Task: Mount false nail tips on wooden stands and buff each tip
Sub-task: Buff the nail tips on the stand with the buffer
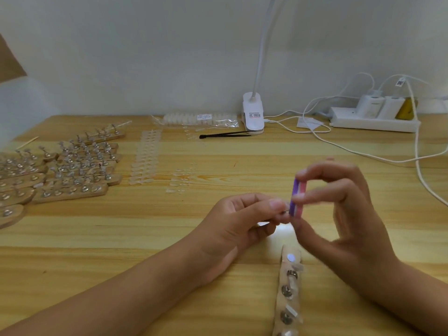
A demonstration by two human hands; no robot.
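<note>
My right hand [339, 214] pinches a small purple and pink buffer block [297, 198] between thumb and fingers, held upright above the table. My left hand [242, 219] pinches a small metal holder with a clear nail tip [284, 209] against the block's purple side. Below the hands lies a wooden stand [289, 294] with metal holders and mounted clear tips; one round spot near its top is bare. The hands are blurred.
Many wooden stands with mounted tips [72, 170] crowd the left. Rows of loose clear tips [145, 158] and a few scattered tips [180, 180] lie mid-table. At the back: a bag of tips [198, 118], black tweezers [225, 135], clip lamp [253, 115], power strip [373, 121] with cables.
</note>
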